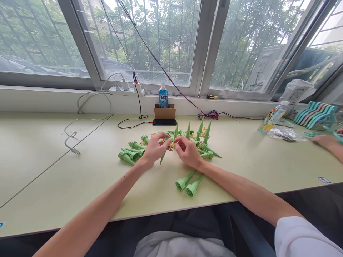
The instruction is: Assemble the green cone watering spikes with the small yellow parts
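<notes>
Several green plastic spikes lie in a pile on the pale table (96, 171), some with small yellow pieces. My left hand (157, 147) is closed on a green spike (163, 156) whose tip points down toward the table. Close beside it, my right hand (187, 150) pinches at a small yellow piece (172, 145) by the spike's top; its fingertips partly hide the contact. Behind my hands several spikes (207, 132) stand upright. Two loose spikes (190, 190) lie near the front edge, below my right hand.
A phone (164, 122) lies before a cardboard box (164, 112) and a blue bottle (163, 95). Cables (211, 115) run along the back. At right are a tilted drink bottle (273, 117), teal and pink hangers (316, 115) and another person's hand (325, 141).
</notes>
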{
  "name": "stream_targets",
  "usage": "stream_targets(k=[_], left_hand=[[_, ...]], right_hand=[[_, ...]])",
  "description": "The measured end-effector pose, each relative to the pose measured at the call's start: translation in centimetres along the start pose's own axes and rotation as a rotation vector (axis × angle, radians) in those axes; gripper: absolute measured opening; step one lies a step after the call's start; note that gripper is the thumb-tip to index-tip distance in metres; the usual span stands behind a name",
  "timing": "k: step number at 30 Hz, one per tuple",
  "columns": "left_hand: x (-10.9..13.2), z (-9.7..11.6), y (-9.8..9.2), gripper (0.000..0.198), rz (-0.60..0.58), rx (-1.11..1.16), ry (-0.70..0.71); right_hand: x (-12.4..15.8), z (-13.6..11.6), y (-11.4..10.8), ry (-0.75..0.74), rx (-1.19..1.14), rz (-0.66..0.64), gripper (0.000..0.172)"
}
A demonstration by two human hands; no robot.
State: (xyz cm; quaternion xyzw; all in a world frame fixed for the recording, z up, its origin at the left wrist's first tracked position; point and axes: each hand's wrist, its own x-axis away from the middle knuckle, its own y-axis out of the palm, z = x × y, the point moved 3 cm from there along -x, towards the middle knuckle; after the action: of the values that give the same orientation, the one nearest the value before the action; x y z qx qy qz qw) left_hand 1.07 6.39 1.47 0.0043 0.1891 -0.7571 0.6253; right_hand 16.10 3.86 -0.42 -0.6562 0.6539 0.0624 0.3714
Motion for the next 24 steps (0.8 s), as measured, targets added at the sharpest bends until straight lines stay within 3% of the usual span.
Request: stream_targets(k=[14,24], left_hand=[[-0.06,0.36,-0.37,0.024,0.114,-0.010,-0.029],[0.07,0.09,0.12,0.026,0.068,0.005,0.007]], right_hand=[[0.01,-0.14,-0.20,-0.007,0.023,0.061,0.020],[0.04,-0.11,0.03,-0.012,0.017,0.034,0.020]])
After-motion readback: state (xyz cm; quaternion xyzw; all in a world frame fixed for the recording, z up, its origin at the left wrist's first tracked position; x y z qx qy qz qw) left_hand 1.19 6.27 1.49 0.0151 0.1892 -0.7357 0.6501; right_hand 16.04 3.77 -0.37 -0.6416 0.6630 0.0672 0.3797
